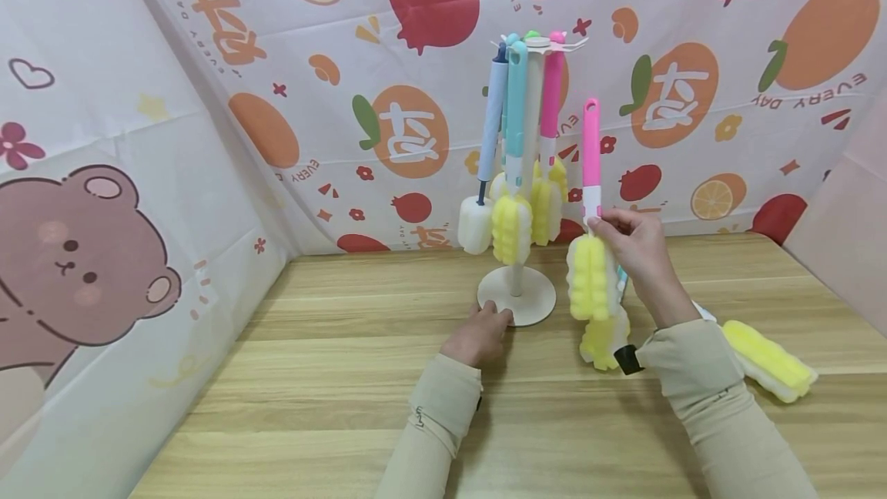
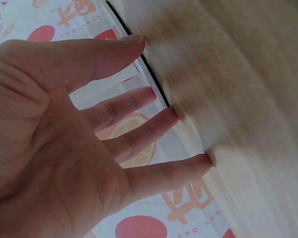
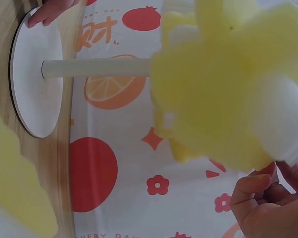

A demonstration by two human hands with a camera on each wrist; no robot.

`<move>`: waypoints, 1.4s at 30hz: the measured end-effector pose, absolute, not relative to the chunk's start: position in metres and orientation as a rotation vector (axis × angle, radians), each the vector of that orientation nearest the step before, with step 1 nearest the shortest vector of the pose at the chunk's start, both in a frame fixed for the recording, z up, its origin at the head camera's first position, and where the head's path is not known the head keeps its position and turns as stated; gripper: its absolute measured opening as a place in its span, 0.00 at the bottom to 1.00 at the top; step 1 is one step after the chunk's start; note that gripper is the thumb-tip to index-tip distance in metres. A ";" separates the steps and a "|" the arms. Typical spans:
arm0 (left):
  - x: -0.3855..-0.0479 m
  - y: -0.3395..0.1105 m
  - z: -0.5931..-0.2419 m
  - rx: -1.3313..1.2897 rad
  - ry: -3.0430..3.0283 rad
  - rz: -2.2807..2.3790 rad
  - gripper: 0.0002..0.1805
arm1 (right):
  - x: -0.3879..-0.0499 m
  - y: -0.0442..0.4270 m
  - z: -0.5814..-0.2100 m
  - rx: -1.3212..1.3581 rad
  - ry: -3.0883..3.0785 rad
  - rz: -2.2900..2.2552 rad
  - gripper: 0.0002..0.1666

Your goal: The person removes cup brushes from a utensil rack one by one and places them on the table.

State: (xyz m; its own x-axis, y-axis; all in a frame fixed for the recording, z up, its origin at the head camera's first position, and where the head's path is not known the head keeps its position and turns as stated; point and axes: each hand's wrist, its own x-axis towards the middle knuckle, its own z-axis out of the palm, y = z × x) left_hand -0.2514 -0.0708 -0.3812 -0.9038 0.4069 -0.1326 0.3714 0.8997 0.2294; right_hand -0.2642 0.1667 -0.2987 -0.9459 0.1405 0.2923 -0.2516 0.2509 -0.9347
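My right hand pinches a pink-handled sponge bottle brush near its neck. The brush is held upright in the air right of the white stand, its yellow-and-white sponge head downward and its pink handle up. In the right wrist view this sponge fills much of the picture, with the pinching fingertips at lower right. My left hand touches the front rim of the stand's round base. Its fingers are spread and nearly straight in the left wrist view, their tips at the tabletop and the base.
On the stand's top hooks hang several brushes, among them a teal one, a pale blue one and another pink one. Two more sponge brushes lie on the wooden table: one yellow-and-white head at right, another below the held brush.
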 end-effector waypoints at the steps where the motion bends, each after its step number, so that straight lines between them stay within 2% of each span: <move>1: -0.251 -0.071 -0.381 0.597 2.888 0.295 0.15 | -0.264 0.167 -0.299 0.101 -2.211 1.749 0.24; 42: -0.249 -0.070 -0.380 0.602 2.901 0.279 0.15 | -0.272 0.171 -0.310 0.047 -2.330 1.879 0.22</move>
State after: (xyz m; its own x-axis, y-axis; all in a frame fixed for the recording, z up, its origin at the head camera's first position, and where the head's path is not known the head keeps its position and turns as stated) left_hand -0.2492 -0.0701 -0.3804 -0.9051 0.4071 -0.1229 0.3763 0.9013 0.2147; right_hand -0.2715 0.1714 -0.3103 -0.9885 0.0685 0.1350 -0.1174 0.2160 -0.9693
